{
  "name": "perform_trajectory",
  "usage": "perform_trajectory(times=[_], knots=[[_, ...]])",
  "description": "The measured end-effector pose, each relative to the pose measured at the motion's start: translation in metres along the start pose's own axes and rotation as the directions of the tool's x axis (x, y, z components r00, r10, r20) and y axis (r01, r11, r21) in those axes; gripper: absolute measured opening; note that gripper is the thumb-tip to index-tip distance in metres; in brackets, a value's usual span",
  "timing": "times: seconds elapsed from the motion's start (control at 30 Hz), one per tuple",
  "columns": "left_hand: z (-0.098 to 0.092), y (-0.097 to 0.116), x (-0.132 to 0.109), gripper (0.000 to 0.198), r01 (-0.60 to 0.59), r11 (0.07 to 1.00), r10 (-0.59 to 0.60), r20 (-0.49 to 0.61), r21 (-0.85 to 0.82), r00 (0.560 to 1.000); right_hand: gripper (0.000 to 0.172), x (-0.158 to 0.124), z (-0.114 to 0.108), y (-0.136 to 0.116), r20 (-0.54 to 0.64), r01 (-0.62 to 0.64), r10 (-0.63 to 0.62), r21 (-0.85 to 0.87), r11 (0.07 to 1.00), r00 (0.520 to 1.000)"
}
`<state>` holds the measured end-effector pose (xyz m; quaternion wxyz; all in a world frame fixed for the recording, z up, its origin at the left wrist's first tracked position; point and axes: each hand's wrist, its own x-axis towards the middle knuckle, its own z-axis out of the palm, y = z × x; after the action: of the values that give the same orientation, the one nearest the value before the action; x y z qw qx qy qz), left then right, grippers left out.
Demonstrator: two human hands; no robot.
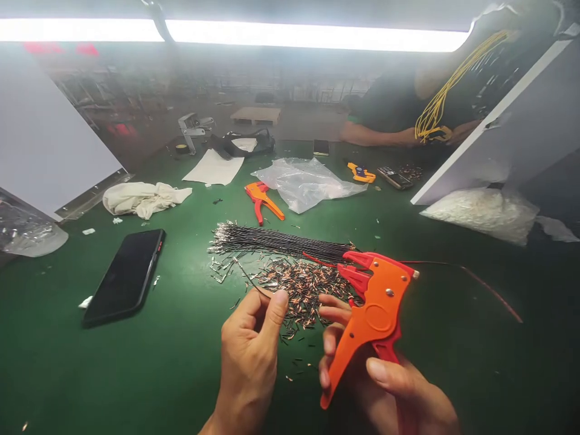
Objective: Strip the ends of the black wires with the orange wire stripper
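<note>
1 green tabletop (158, 374). 2 hands over it — R hand (421, 393) clamped round the handles of 1 orange-red wire stripper (376, 317), L hand (251, 350) w/ thumb & forefinger pinched together. 1 blk smartphone (127, 275) at L. 1 blk wire bundle (281, 240), beyond hands. 1 spare stripper (259, 194), orange, further back. 1 thin dark wire (247, 275) in L pinch — 1 pile of tiny offcuts (301, 281), approx. hundreds.

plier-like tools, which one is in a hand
The orange-and-red tool, held in the right hand; its orange-red lookalike lies by the clear plastic, and the yellow tool lies farther back.
</note>
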<state>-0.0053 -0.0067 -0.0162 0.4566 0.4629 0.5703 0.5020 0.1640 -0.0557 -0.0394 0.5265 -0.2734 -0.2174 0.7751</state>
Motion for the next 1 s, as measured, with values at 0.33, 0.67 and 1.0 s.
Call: perform_trajectory(times=[0.33,0.67,1.0], knots=[[0.005,0.004,-0.002,0.027,-0.003,0.996,0.010,0.075,-0.089,0.997,0.055,0.004,-0.001,0.001,0.041,0.008,-0.006,-0.049,0.999,0.999],[0.007,-0.004,-0.010,0.023,-0.073,0.995,0.086,0.245,-0.062,0.966,0.044,0.001,-0.001,0.002,0.096,-0.025,0.021,0.041,0.999,0.995],[0.004,-0.001,-0.003,0.027,-0.073,0.996,0.083,0.203,-0.054,0.976,0.042,0.003,-0.001,-0.002,0.133,0.027,-0.036,0.067,0.997,0.990]])
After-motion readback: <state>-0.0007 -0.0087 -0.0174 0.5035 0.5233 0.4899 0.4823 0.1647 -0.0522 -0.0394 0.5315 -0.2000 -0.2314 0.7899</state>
